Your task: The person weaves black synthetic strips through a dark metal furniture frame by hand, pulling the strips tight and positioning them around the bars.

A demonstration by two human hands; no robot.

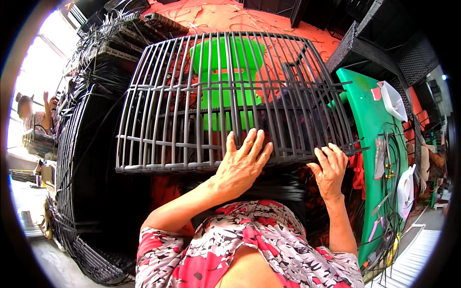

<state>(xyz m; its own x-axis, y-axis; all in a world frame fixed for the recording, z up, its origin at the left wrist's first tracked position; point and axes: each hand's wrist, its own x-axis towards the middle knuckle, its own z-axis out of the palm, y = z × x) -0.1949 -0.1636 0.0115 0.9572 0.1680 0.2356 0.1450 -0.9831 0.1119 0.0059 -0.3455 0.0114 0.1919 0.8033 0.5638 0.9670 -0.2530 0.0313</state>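
Grey lattice frame (234, 87) lies before 2 hands (242, 165) (330, 174), apart and uncurled at its near edge.

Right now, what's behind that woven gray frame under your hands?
Through the woven gray frame, a green chair and orange floor show. Its bars cover strips of both; the area behind its lower right is too dark to make out.

2 hands (242, 165) (330, 175), 1 slatted frame (232, 98), 1 green chair (204, 57), 1 green board (367, 125), 2 white plastic objects (394, 102) (406, 193)
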